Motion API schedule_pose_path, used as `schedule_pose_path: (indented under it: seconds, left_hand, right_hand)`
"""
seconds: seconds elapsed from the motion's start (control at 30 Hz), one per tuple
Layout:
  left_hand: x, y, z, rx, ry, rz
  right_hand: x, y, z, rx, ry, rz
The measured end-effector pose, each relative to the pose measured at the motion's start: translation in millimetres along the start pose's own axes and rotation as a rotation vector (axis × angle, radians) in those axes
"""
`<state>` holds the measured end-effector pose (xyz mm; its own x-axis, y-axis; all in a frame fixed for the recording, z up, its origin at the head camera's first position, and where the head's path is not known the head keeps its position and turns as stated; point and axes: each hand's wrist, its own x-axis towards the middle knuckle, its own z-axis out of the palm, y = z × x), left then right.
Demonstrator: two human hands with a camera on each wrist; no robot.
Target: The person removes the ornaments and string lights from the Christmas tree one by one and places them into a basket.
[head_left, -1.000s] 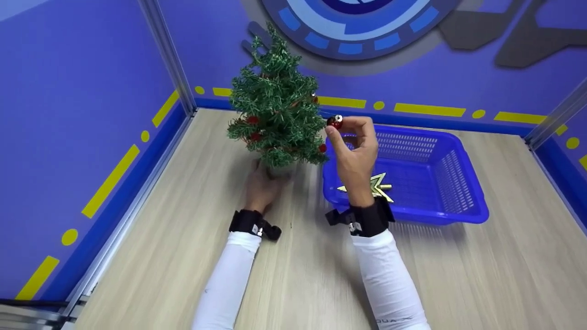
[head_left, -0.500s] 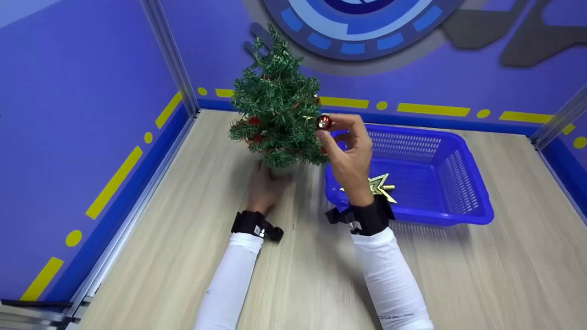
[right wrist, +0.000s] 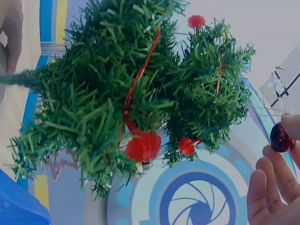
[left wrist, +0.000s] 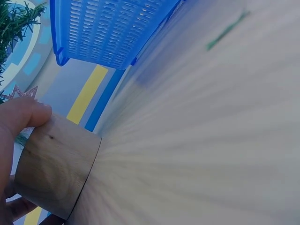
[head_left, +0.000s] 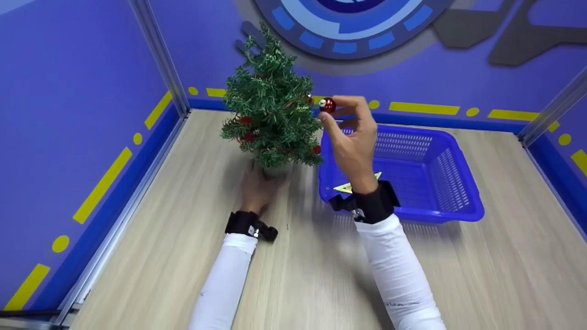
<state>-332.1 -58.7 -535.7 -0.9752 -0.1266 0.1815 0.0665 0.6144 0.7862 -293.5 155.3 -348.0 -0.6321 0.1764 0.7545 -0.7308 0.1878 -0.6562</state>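
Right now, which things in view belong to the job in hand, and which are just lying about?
Job, seemingly:
red bauble, pinched by the right hand
tree, its wooden base held by the left hand
gold star inside the blue basket

Lying about:
green scrap on the table

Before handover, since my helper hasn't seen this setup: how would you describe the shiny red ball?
In the head view, find the green tree left of the blue basket. At the tree's right side, the right hand holds the glossy red ball in its fingers. Only this ball is held; the other red ornaments are on the tree.
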Motion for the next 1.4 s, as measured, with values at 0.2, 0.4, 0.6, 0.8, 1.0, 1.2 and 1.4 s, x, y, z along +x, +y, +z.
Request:
schedule_pose_path:
  seconds: [0.2,0.4,0.6,0.8,1.0,1.2,1.4]
  left_hand:
    - [-0.3,1.8,0.5,0.028,-0.002,-0.007]
    - [-0.1,2.3,1.1,0.025,0.004,-0.001]
    - [0.3,3.6,1.7,0.015,0.003,0.038]
    - [-1.1,3.4,0.6,0.016,0.003,0.010]
    - [0.2,2.7,0.8,0.027,-0.005,-0.002]
    - [1.6,1.5,1.7,-0.005,0.000,-0.006]
    - [-0.2,1.0,2.7,-0.009,0.001,-0.015]
  right_hand:
    - [0,-3,-4,0.013,0.095,0.048]
    - [-4,-21,-11,0.044,0.138,0.090]
    - [-17,-18,-26,-0.006,0.124,0.122]
    - [-24,9,-44,-0.126,0.028,0.156]
    - [-32,25,-65,-0.255,-0.133,0.200]
    - [-41,36,-84,-0.440,-0.319,0.242]
    - [-49,45,-98,-0.638,-0.437,0.271]
